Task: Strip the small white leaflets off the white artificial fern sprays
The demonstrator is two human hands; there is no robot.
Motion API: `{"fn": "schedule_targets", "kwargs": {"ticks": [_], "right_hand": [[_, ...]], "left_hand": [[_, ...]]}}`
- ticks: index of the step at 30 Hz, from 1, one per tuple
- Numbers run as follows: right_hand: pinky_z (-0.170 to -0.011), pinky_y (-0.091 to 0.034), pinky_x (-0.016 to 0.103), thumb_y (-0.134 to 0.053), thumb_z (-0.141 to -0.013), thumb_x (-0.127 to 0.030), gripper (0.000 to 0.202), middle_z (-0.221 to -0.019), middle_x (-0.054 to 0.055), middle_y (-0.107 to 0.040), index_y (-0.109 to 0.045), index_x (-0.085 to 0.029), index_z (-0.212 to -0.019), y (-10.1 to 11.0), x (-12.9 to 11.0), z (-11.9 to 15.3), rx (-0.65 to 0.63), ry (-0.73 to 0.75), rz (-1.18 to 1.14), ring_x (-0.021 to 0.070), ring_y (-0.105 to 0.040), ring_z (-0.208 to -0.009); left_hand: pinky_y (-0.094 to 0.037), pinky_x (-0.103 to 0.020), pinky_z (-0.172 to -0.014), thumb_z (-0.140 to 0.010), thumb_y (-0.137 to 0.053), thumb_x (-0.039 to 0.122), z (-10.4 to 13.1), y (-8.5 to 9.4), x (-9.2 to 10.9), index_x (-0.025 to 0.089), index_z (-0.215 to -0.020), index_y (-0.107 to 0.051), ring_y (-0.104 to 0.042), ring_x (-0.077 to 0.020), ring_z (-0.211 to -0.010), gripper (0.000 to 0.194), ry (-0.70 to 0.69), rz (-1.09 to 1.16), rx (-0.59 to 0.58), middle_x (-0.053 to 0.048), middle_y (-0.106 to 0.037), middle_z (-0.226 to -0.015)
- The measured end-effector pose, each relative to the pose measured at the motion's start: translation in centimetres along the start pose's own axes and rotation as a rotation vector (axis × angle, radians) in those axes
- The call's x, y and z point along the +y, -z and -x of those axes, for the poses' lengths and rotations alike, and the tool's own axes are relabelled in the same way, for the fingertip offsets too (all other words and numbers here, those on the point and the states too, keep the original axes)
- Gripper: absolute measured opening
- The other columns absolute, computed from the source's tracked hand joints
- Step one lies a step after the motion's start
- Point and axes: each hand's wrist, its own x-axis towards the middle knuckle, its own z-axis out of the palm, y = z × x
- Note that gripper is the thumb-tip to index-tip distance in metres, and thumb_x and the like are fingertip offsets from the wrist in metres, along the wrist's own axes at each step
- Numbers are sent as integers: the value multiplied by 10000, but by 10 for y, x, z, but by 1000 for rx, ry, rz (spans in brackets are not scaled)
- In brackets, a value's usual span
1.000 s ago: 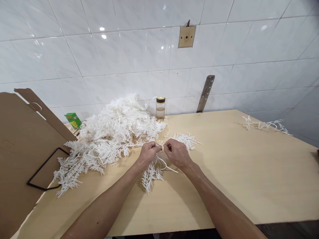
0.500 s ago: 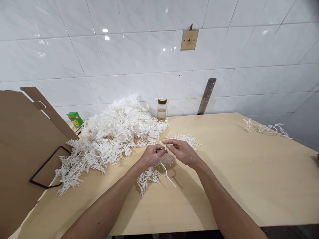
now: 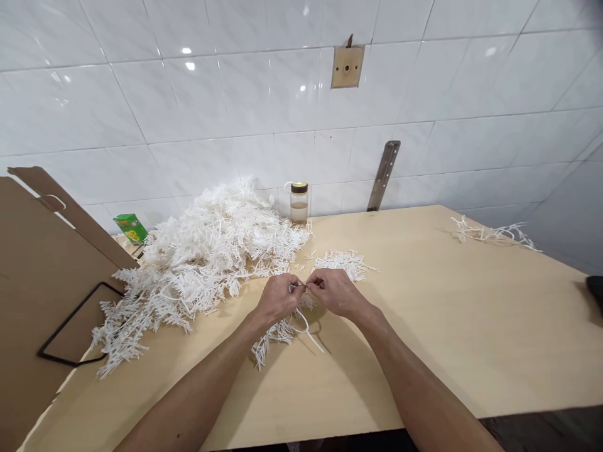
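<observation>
My left hand is closed in a pinch on a white branched plastic sprig, whose forked stem hangs below the fingers. Facing it, my right hand has thumb and forefinger pressed together, fingertips meeting those of the left. Whatever sits between the right fingertips is too small to make out. Under the hands, a few feathery white sprigs lie on the table, partly covered by the left hand. Just behind the right hand is a small heap of short white pieces.
A large pile of white sprigs spreads over the table's left side. Behind it stand a green box and a dark-lidded jar. Bare stems lie far right. A cardboard box and black wire frame are left.
My right hand has come in to the left, its stretched fingers closing into a pinch against the left fingertips. The whole view has shifted slightly.
</observation>
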Motion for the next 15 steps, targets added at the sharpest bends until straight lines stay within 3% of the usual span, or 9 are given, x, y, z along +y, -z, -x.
{"fn": "schedule_targets", "kwargs": {"ticks": [4,9,11,15], "right_hand": [[-630,-390,276,-517,-781,-113,175,-697,60,-671,-646,-182,-684,-8,19,-4,196,-109,202,166,-572,-639],[-744,-459,338,-539,-800,-203,208,-967,105,-709,-673,-171,-956,3,40,-5,471,-228,115,185,-609,-697],[-715,-477,345,-557,-803,-274,244,-967,100,-712,-672,-172,-993,7,38,-5,472,-257,-16,178,-607,-652],[-592,-475,290,-534,-844,-402,272,-717,38,-683,-703,-192,-875,5,22,-3,268,-179,-295,168,-603,-620]], "left_hand": [[-349,-240,-584,-761,-632,296,3,1,8,176,-669,-708,-504,-129,-607,169,-9,116,45,-27,-619,-651],[-214,-214,-419,-749,-675,437,2,7,16,144,-815,-676,-324,-60,-409,300,257,624,-100,45,-457,-503],[-154,-208,-383,-727,-696,436,0,9,15,145,-853,-650,-291,-49,-369,321,329,763,-142,68,-420,-477],[-164,-187,-357,-667,-760,393,-3,10,10,153,-950,-620,-333,-41,-364,396,328,875,-99,80,-446,-509]]}}
